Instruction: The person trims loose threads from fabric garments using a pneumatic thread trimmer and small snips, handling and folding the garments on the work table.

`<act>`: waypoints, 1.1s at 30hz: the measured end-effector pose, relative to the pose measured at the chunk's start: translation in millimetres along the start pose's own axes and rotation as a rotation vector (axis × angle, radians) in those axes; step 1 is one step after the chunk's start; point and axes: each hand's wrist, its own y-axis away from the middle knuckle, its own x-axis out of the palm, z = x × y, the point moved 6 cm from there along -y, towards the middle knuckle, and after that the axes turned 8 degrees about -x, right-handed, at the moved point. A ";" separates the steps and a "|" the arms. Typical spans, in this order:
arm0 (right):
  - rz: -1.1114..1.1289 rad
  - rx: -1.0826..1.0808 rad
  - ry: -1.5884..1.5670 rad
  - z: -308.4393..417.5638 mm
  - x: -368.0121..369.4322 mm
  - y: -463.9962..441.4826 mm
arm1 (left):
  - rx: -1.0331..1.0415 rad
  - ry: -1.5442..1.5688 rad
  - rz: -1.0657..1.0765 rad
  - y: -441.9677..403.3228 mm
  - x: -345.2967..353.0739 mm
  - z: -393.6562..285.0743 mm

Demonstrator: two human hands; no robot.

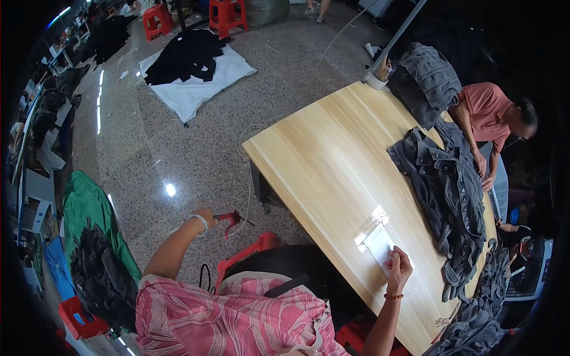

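My left hand (203,218), with a pale band at the wrist, is out over the floor to the left of the table. Its fingers are closed around a red gun-shaped tool (230,222) with a thin dark tip pointing right. Above the table, my right hand (399,265) pinches the near edge of a white slip (377,244). Shiny clear plastic shows around the far end of the slip. A beaded bracelet sits on my right wrist. Right of this hand, dark grey denim garments (449,190) with metal buttons lie along the table.
The wooden table (320,142) carries a folded denim stack (430,74) and a white cup of tools (376,80) at its far end. Across it a person in a red shirt (484,110) bends over. A red stool (243,258) stands beside me; black cloth (187,56) lies on white sheeting.
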 end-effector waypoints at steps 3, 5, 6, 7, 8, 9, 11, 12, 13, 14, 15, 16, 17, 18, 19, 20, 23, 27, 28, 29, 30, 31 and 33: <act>-0.014 -0.018 0.019 -0.7 0.4 0.1 | -0.085 0.068 -0.002 19.1 0.3 -24.3; -0.010 -0.036 0.036 0.7 1.2 0.6 | -0.168 0.147 -0.050 21.6 3.6 -26.4; -0.017 -0.034 0.041 1.0 0.9 0.7 | -0.253 0.268 -0.126 19.2 5.1 -22.3; -0.025 -0.036 0.043 1.4 0.9 0.0 | -0.338 0.389 -0.205 19.3 5.1 -15.5; -0.015 -0.043 0.043 1.3 1.8 -1.3 | -0.345 0.398 -0.207 20.2 7.8 -12.3; -0.022 -0.043 0.038 -0.4 1.2 -2.4 | -0.335 0.531 -0.294 24.2 6.6 -8.3; -0.017 -0.045 0.036 -6.1 -1.3 -3.6 | -0.334 0.668 -0.381 33.2 13.9 -0.4; -0.021 -0.059 0.025 -7.4 -1.5 -5.3 | -0.252 0.740 -0.496 38.4 14.6 0.9; -0.026 -0.073 0.011 -9.1 -1.0 -6.6 | -0.169 0.807 -0.614 44.4 15.4 3.2; -0.014 -0.078 0.007 -10.4 -0.6 -7.4 | -0.180 0.812 -0.621 46.6 22.7 6.8; -0.026 -0.068 0.020 -7.8 -0.3 -6.7 | -0.182 0.801 -0.600 47.4 30.1 8.6; -0.042 -0.056 0.032 -6.5 0.6 -6.1 | -0.180 0.789 -0.578 47.2 35.9 10.9; -0.041 -0.059 0.030 -6.9 2.7 -6.5 | -0.180 0.791 -0.582 46.8 39.5 14.3; -0.043 -0.066 0.011 -7.0 3.4 -6.2 | -0.193 0.756 -0.519 44.5 45.4 15.4; -0.048 -0.071 -0.004 -6.7 1.8 -4.6 | -0.203 0.721 -0.450 42.3 52.7 14.8; -0.054 -0.072 0.004 -6.7 -0.4 -2.7 | -0.196 0.724 -0.443 42.3 57.1 14.4; -0.052 -0.031 -0.041 -7.2 0.5 0.2 | -0.258 0.672 -0.382 46.1 70.3 17.6; -0.059 -0.033 -0.038 -12.6 -2.5 1.3 | -0.105 0.683 -0.461 79.0 85.3 19.4; -0.062 -0.047 -0.030 -12.9 -2.9 1.7 | -0.027 0.734 -0.504 88.5 86.2 19.5; -0.060 -0.045 -0.026 -14.9 -3.5 1.7 | -0.030 0.735 -0.500 96.9 88.5 20.7; -0.065 -0.046 -0.020 -16.1 -3.9 1.2 | 0.044 0.739 -0.540 107.7 86.0 18.2; -0.068 -0.049 -0.016 -17.2 -4.0 0.5 | 0.118 0.742 -0.582 114.3 83.4 15.0; -0.069 -0.036 -0.025 -18.0 -2.6 -0.2 | 0.140 0.714 -0.510 112.1 84.3 7.3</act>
